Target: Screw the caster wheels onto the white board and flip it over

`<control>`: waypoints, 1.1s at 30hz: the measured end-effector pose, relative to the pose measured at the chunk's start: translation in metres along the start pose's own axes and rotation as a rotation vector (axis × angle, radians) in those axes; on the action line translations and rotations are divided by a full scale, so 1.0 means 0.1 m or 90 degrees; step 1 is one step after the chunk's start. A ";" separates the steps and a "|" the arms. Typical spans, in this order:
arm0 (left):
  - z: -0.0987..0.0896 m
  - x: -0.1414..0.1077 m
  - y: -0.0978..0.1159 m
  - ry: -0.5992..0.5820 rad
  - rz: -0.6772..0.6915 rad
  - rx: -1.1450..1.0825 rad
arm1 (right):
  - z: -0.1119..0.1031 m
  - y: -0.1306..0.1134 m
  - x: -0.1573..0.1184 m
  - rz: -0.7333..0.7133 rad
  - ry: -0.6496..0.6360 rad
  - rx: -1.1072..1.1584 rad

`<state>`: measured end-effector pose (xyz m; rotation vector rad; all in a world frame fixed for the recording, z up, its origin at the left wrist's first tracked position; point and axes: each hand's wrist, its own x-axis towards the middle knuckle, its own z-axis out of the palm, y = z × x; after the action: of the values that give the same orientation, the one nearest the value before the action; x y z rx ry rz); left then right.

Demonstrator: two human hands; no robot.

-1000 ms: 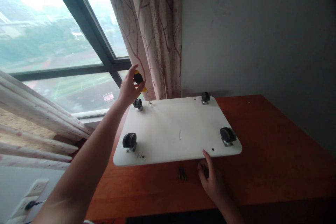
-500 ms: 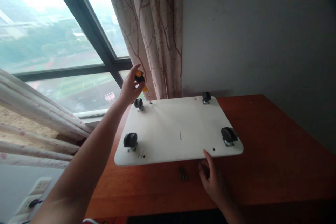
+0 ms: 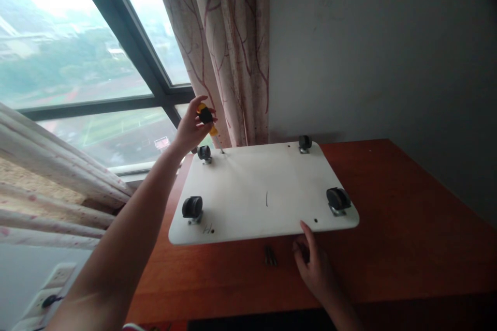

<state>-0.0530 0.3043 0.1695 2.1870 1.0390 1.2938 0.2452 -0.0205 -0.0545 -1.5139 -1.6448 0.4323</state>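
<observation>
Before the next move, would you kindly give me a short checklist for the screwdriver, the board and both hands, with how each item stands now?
1. Screwdriver held by its handle in the left hand: ok.
2. Shaft reaching down to the board beside the far-left caster: ok.
3. Tip properly seated: cannot tell, too small to see.
4. Board lying on the table, casters up: ok.
5. Right hand at the board's near edge, index finger extended: ok.
6. Right hand pressing hard enough to steady it: cannot tell.
</observation>
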 end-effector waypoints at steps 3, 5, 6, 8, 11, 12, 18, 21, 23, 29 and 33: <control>0.01 -0.01 0.01 0.081 -0.022 0.099 | 0.00 -0.01 0.00 0.007 -0.005 0.005; 0.02 -0.02 0.02 0.148 -0.028 0.197 | -0.01 -0.02 0.01 0.007 -0.002 0.007; 0.03 -0.02 0.02 0.162 -0.029 0.224 | -0.01 -0.02 0.01 0.005 0.001 0.006; 0.03 -0.01 0.00 0.142 -0.022 0.195 | -0.01 -0.02 0.02 0.003 -0.001 0.007; 0.01 0.00 -0.04 0.046 0.025 0.038 | -0.01 -0.01 0.01 0.004 -0.009 0.009; 0.00 0.01 -0.06 0.020 0.038 0.002 | 0.00 0.00 0.01 0.006 -0.009 0.008; 0.02 0.01 -0.02 0.114 -0.001 0.169 | 0.01 0.01 -0.01 0.007 -0.003 0.016; 0.04 -0.01 -0.06 0.176 0.021 0.231 | 0.00 0.01 0.00 0.006 -0.004 0.012; 0.03 -0.01 -0.10 0.128 0.049 0.155 | 0.00 0.00 0.01 0.007 -0.006 0.012; -0.02 -0.02 -0.13 0.006 0.068 0.038 | 0.00 0.00 0.00 0.010 -0.003 0.013; 0.02 -0.06 -0.09 0.130 0.073 0.199 | 0.01 0.01 -0.01 0.016 -0.004 0.016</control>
<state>-0.0568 0.3052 0.1596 2.4096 1.2866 1.5199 0.2451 -0.0212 -0.0558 -1.5179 -1.6209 0.4707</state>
